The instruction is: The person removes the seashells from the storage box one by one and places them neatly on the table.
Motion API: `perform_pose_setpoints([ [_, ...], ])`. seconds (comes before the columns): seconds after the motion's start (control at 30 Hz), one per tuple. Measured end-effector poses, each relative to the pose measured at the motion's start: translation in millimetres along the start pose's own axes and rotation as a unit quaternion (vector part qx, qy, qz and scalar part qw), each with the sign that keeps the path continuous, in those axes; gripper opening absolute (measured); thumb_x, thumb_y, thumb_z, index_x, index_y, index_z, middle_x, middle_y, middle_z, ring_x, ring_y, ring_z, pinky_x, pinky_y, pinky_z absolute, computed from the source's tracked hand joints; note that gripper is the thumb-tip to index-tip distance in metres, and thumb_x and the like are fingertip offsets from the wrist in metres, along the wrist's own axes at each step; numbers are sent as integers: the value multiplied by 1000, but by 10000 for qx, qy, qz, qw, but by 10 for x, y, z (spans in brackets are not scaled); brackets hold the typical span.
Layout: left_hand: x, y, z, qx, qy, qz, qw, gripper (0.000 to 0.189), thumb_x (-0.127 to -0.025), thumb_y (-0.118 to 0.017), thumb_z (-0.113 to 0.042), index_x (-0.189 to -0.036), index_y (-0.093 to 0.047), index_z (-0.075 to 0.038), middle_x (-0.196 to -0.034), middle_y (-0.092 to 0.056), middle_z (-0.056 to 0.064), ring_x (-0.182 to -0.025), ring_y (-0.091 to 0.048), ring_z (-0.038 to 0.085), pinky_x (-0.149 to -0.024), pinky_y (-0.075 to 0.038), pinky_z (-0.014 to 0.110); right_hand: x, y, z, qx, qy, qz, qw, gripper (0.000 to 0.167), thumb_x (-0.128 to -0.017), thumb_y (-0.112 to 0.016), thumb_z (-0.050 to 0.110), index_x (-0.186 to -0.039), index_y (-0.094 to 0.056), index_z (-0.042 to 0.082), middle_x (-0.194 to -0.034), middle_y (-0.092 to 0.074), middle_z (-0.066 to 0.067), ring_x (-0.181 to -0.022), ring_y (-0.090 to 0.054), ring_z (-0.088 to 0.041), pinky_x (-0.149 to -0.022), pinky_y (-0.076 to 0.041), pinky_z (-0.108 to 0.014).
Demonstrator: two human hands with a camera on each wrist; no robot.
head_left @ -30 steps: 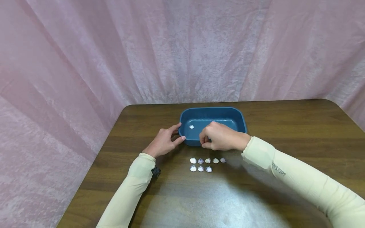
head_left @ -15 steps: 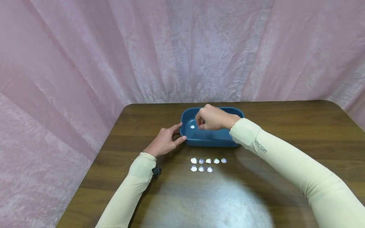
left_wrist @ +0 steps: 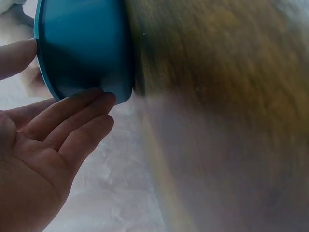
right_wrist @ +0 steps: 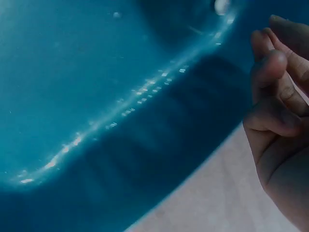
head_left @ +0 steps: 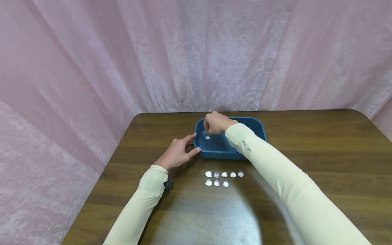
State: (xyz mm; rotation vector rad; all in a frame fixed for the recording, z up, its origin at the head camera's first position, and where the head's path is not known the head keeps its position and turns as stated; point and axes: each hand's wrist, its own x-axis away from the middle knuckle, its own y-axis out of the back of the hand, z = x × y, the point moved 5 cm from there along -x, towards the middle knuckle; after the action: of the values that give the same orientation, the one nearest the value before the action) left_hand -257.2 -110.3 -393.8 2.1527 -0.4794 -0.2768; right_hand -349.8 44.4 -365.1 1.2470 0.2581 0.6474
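Observation:
One small white seashell (head_left: 207, 137) lies inside the blue plastic basin (head_left: 222, 154), toward its left end. My right hand (head_left: 217, 122) reaches into the basin with bent fingers, its fingertips right by that shell. In the right wrist view the seashell (right_wrist: 222, 6) sits a little apart from the thumb and fingers, and nothing shows between them. My left hand (head_left: 177, 153) steadies the basin's left end, thumb and forefinger at the rim. The left wrist view shows the left hand's fingers (left_wrist: 79, 118) fairly straight along the basin's outer wall (left_wrist: 87, 53).
In front of the basin, several seashells stand in two rows on the wooden table (head_left: 165, 129): a longer back row (head_left: 225, 174) and a front row of three (head_left: 216, 183). A pink curtain (head_left: 196, 61) hangs behind the table.
My right hand has moved from the basin's near rim inward and left to the shell inside. The left hand stays at the basin's left end, and the rows of shells are unchanged.

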Motion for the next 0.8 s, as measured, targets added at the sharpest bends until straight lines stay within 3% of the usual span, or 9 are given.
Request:
perform_pose_setpoints([
  [0.3,10,-10,-23,23,81,-1,10000,70,-99,-63,-40,-155,-38,-7,-147,-57,16,-132,-60,27,-110,-49,44,-113,-179,-99,-87,-607,84,9981,6,-91,-70,9,-93,-76,11,-98,-72,-6,-84,-66,-20,-76,-57,-34],
  [0.8,9,-21,-44,77,-36,-44,10000,68,-99,-63,-37,-154,-39,-6,-143,-60,16,-130,-61,26,-109,-49,43,-146,-302,-73,92,-731,52,9973,3,-91,-72,11,-89,-73,12,-86,-69,-3,-77,-63,-18,-68,-52,-30],
])
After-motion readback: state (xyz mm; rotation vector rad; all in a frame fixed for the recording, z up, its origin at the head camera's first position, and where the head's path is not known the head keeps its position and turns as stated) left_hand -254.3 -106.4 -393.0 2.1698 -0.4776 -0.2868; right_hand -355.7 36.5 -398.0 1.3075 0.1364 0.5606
